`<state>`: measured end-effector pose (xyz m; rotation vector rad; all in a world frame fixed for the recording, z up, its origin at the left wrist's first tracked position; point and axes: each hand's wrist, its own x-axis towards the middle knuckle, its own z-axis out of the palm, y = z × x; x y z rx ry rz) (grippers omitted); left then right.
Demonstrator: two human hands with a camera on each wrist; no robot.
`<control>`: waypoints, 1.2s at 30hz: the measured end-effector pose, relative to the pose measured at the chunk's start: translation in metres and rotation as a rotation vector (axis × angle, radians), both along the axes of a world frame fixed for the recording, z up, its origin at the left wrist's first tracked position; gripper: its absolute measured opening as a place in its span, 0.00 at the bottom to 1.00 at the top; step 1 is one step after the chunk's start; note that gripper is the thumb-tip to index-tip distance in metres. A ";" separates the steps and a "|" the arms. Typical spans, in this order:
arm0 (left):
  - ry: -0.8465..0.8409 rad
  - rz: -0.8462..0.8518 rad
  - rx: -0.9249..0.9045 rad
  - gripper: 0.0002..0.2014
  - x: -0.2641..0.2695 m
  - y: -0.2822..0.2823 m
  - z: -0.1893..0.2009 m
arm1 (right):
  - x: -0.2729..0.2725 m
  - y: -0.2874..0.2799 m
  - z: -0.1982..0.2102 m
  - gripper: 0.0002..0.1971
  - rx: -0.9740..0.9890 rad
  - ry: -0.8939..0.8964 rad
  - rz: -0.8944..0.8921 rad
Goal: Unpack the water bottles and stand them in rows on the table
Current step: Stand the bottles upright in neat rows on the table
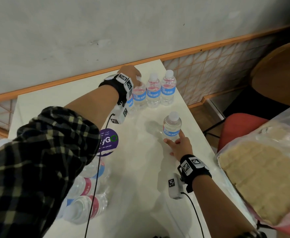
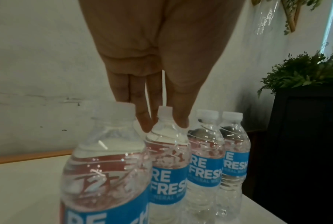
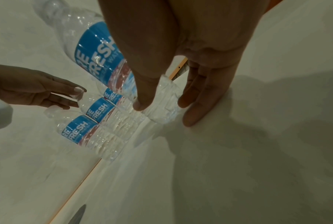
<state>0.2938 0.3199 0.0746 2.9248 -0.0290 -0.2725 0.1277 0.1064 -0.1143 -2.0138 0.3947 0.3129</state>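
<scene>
A single water bottle [image 1: 172, 126] with a blue "RE FRESH" label stands upright on the white tabletop [image 1: 140, 169], apart from and nearer the person than a row of four like bottles [image 1: 153, 91] standing side by side close to the tabletop's far edge. The right hand [image 1: 179, 146] touches this single bottle low on its body: thumb on one side, fingers [image 3: 198, 97] straight on the other, loosely spread rather than curled round it. Beyond it, at the row, the left hand [image 1: 131, 73] reaches down from above, its thumb and fingers [image 2: 142, 119] closed on the neck of the second bottle from the row's left end [image 2: 167, 163], just under the white cap. On the near side of the single bottle, under the person's plaid sleeve [image 1: 43, 160], several more bottles lie on their sides in a cluster [image 1: 87, 191], red and blue labels showing. Between that cluster and the row sits a round purple sticker [image 1: 109, 143]. To the right of the single bottle, off the tabletop, are a red chair seat [image 1: 240, 127] and a clear bag of tan contents [image 1: 264, 177].
</scene>
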 end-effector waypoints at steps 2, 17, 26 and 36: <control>0.013 -0.004 0.017 0.23 0.003 0.002 0.000 | 0.000 0.000 0.000 0.35 -0.007 -0.001 0.003; 0.169 -0.008 0.264 0.34 -0.003 0.039 -0.009 | 0.001 0.001 -0.001 0.36 0.021 0.012 -0.008; 0.150 -0.007 0.218 0.31 -0.005 0.041 -0.007 | -0.001 0.001 0.002 0.36 0.006 0.006 -0.010; 0.083 -0.014 -0.107 0.34 -0.018 0.026 -0.010 | 0.000 0.001 0.003 0.35 0.016 0.010 0.001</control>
